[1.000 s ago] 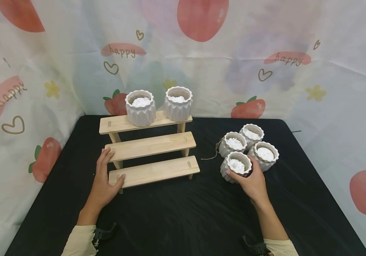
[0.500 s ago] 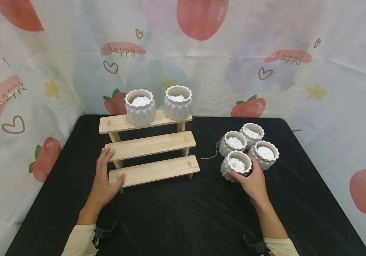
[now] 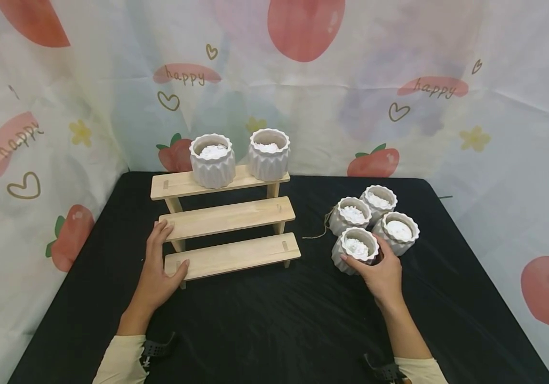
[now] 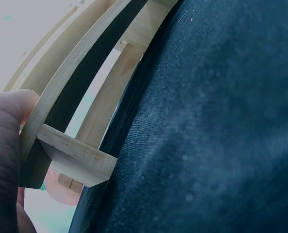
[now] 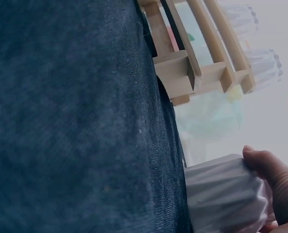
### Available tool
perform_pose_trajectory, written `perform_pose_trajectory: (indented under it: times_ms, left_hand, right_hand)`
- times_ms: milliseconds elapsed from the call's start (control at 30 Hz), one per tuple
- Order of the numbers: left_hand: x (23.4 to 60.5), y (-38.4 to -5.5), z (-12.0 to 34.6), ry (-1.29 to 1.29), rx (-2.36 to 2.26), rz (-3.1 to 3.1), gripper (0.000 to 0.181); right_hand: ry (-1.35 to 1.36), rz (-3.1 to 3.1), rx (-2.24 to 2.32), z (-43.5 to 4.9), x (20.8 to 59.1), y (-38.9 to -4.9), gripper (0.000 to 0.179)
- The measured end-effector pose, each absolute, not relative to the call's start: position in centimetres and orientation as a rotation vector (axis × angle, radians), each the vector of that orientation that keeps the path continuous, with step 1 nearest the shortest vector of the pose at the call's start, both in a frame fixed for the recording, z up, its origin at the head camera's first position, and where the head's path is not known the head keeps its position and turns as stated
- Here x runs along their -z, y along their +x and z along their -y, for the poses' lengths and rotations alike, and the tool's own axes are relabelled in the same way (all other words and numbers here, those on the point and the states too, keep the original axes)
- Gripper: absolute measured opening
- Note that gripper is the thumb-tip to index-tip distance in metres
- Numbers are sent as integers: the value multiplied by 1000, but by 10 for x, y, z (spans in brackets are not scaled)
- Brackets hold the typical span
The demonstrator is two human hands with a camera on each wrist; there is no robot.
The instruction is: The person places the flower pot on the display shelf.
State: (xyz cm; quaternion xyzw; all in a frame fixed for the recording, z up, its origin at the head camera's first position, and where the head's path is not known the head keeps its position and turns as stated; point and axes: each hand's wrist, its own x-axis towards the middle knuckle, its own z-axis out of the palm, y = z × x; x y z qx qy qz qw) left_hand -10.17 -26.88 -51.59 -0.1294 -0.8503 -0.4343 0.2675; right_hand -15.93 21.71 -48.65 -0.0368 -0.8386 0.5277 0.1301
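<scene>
My left hand (image 3: 156, 274) grips the left end of a three-tier wooden stand (image 3: 228, 217), thumb on the lowest shelf and fingertips at the edge of the middle one. In the left wrist view the thumb lies over the end of a shelf (image 4: 56, 90). On the top shelf stand two white fluted pots (image 3: 213, 165) holding white filling. My right hand (image 3: 381, 274) holds the nearest white pot (image 3: 355, 250) of a cluster at the right, thumb on its near side. The right wrist view shows this pot (image 5: 226, 194) resting on the cloth.
Several more filled white pots (image 3: 397, 230) stand close together behind and beside the held one. A thin string (image 3: 319, 233) lies left of them on the black tablecloth (image 3: 274, 320). A printed fabric backdrop (image 3: 322, 117) rises behind and at the sides.
Both hands keep their places on the stand and the pot. Only a slight shift of the head view shows.
</scene>
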Motion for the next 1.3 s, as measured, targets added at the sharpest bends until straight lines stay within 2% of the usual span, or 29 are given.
perform_pose_trajectory:
  times_ms: [167,400,533,1000,1300]
  left_hand:
    - [516,-102,269,-355,1168,2288,89]
    - [517,-102,269,-369,1167,2280,89]
    - [516,-102,269,-361,1165,2286,89]
    - [518,-101,269,-343,1178,2304,91]
    - [519,-103,270,-353,1163,2301,91]
  right_hand:
    - [-95,2397,-1558,-214,482,-157,82]
    - [-9,2333,-1577,-197,450,-142,75]
    - [53,2291,-1597,-195,445,-141,73]
    - [171,2208,-1557,-179,420,-135,74]
    - [261,2134,-1581,-160,404,-143,75]
